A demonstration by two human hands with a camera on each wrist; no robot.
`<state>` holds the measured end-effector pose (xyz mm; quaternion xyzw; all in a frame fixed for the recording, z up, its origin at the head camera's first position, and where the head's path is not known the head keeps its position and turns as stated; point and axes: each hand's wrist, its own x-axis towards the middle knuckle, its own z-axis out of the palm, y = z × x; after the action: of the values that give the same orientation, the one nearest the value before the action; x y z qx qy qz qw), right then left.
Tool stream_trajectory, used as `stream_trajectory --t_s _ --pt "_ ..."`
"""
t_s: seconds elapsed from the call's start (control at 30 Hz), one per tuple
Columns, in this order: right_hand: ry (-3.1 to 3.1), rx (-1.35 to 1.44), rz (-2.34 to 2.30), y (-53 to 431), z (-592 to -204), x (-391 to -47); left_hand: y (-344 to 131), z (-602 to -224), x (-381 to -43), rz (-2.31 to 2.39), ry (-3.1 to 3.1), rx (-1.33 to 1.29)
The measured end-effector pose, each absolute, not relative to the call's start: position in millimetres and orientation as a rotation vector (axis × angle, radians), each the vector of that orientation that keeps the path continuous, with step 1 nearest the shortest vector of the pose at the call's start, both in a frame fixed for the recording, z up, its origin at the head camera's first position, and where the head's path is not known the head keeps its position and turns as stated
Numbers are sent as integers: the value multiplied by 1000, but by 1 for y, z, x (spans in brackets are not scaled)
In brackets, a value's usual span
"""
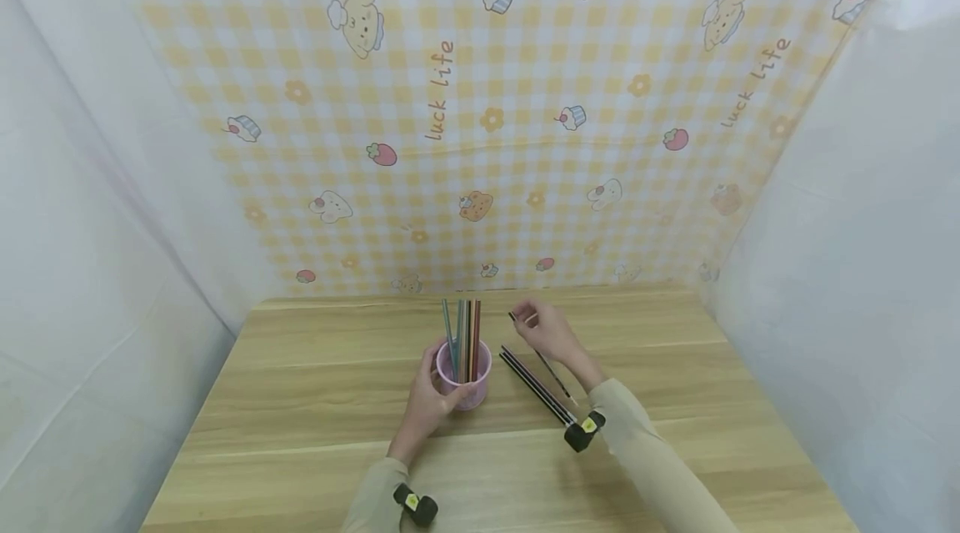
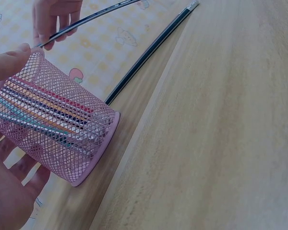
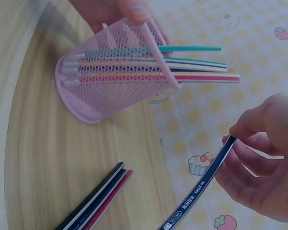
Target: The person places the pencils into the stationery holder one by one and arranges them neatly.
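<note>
the slim dark pencil with pale lettering (image 3: 198, 190) hangs slanting at about three o'clock from the round pink mesh cup (image 3: 105, 103); the person's right hand (image 1: 549, 334) pinches it near its upper end between thumb and fingertips. the left hand (image 1: 430, 406), at eight o'clock on the cup, grips its side with thumb and fingers wrapped round it. the cup appears upright on the pale wood-grain table (image 1: 322, 383), with several slim coloured pencils (image 3: 206, 78) leaning inside. three loose pencils, two dark and one red (image 3: 93, 201), lie together between three and four o'clock from it. a light, firm pinch would probably stop the held pencil swivelling, while even pressure from the left hand should keep the cup from tipping without denting its mesh.
</note>
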<state>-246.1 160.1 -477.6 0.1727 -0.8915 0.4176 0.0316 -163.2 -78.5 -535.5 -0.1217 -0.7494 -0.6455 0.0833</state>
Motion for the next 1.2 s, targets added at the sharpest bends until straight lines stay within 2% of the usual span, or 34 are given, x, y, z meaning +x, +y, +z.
stream_trajectory --t_s 0.33,1.07,1.2 --pt "-2637 456 1420 152 -456 -243 -79 -534 -162 -1906 -2255 -364" --pt "-2363 468 1668 132 -416 -243 -78 -534 -163 -1926 -2255 -344" --pt "-2295 508 1680 123 -393 -230 -78 -534 -163 -1929 -2253 -343"
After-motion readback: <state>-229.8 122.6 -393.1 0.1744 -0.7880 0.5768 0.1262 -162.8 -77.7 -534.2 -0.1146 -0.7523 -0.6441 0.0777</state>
